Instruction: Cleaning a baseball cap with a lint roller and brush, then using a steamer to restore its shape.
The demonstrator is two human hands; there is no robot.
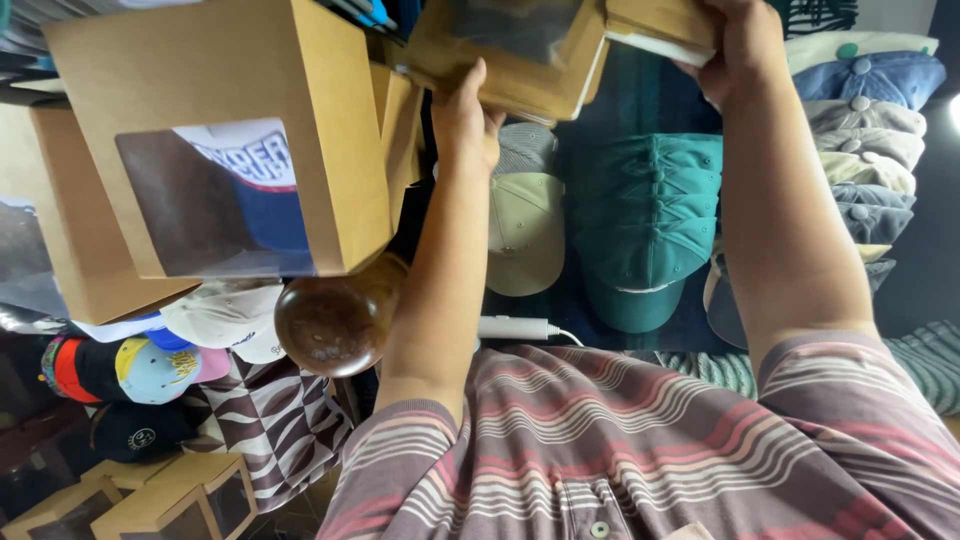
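Though half cropped, box (510, 55) in both hands (465, 120).

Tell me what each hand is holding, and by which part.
Both hold one flattened brown cardboard box: the left hand grips its lower left edge, the right hand its right end, fingers curled over the edge.

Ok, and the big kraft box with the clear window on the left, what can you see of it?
The windowed cardboard box is plain brown kraft card with sharp folded edges and one large clear film panel on the face towards the camera. Through the panel shows a cap in white and dark blue with a red stripe. The box sits tilted, closed as far as can be seen, against another brown box behind it. Neither hand touches it; the left hand is on a different box to its right.
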